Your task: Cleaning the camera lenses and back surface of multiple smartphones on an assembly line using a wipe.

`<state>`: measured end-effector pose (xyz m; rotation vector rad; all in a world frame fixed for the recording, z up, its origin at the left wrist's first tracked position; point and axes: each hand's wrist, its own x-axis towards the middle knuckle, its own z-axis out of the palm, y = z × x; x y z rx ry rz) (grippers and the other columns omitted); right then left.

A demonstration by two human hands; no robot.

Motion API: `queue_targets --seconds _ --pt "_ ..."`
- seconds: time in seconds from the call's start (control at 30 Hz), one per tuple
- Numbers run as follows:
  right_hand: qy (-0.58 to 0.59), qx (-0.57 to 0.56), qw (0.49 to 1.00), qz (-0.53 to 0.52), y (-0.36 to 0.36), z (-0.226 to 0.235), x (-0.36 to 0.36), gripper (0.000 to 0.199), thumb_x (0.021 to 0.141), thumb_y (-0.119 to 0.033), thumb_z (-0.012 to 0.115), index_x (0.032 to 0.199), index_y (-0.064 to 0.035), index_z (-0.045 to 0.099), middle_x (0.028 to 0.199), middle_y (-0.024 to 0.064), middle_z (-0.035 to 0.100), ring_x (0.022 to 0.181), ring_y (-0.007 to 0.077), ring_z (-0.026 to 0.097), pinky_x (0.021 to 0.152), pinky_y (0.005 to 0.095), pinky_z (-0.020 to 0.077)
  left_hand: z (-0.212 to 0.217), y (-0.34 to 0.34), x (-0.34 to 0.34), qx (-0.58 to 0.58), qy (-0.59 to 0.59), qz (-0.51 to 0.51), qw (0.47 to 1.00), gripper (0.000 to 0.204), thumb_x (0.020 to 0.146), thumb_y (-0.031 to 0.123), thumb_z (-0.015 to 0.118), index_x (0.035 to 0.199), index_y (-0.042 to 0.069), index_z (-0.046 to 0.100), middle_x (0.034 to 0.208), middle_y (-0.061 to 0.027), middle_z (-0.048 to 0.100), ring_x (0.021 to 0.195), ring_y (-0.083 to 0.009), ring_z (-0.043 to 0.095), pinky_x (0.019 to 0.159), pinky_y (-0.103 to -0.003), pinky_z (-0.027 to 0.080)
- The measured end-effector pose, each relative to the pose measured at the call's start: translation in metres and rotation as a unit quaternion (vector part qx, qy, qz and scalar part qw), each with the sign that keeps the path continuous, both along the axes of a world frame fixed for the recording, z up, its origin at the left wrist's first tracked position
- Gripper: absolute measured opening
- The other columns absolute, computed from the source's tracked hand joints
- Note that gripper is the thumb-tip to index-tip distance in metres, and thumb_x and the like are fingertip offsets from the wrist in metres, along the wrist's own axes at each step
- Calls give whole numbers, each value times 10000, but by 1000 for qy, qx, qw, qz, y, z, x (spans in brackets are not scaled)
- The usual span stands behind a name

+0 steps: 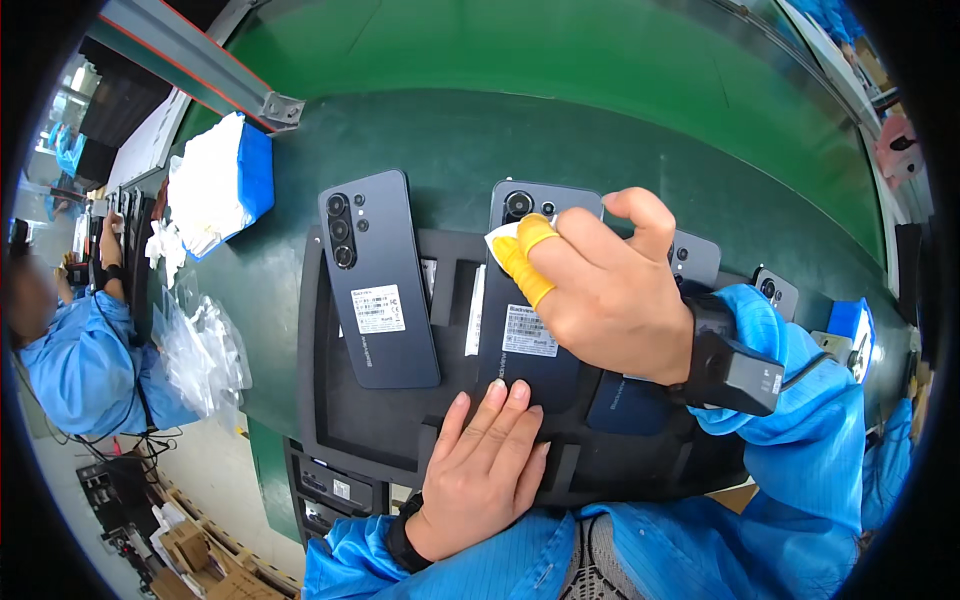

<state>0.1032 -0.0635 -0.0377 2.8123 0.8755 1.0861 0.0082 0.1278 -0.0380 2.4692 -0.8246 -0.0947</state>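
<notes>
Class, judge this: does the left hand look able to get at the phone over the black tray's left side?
Probably yes: the left hand touches the middle phone, close to the left phone, and nothing visible blocks the way.

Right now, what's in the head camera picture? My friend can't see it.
A person's right hand holds a white cloth near the top of a dark phone; the left hand touches its bottom. Another phone lies to the left, partly over a black tray.

Left hand flat on dark phone; right hand holds white piece, probably cloth, against it.
</notes>
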Motion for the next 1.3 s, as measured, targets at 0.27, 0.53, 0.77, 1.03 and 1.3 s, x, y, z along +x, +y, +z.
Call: queue_targets --seconds 0.27,0.53,0.77,1.03,1.3 --pt "38 -4 997 -60 2 1 -2 135 649 -128 721 769 -67 732 855 -10 568 820 150 537 895 458 305 -2 -1 0 -13 7 6 1000 351 752 116 734 1082 20 665 1247 -168 631 1234 -301 561 1095 -465 337" --pt "142 53 984 -90 -14 24 -1 278 658 7 684 918 -70 746 920 25 606 812 196 562 864 450 310 -1 0 -1 -18 18 13 1000 347 752 119 737 1080 27 671 1248 -165 631 1235 -300 561 1094 -469 338" --pt "219 102 969 -49 -12 17 -5 372 620 49 668 953 -94 754 944 39 602 830 200 565 855 448 317 -2 0 0 -16 18 12 1000 344 750 126 742 1074 32 675 1250 -159 632 1232 -295 564 1093 -467 340" --pt "236 114 964 -51 -24 32 -15 397 630 74 644 960 -113 760 920 18 601 813 189 561 841 423 302 -1 1 -1 -3 3 9 1000 301 821 180 690 1088 41 680 1251 -141 633 1208 -259 581 1065 -444 374" --pt "255 141 956 -29 -14 20 9 384 646 86 632 965 -89 755 909 31 600 832 198 555 860 420 309 -4 0 -1 -14 13 11 1000 348 738 126 745 1068 37 678 1243 -155 637 1229 -287 567 1089 -461 349"
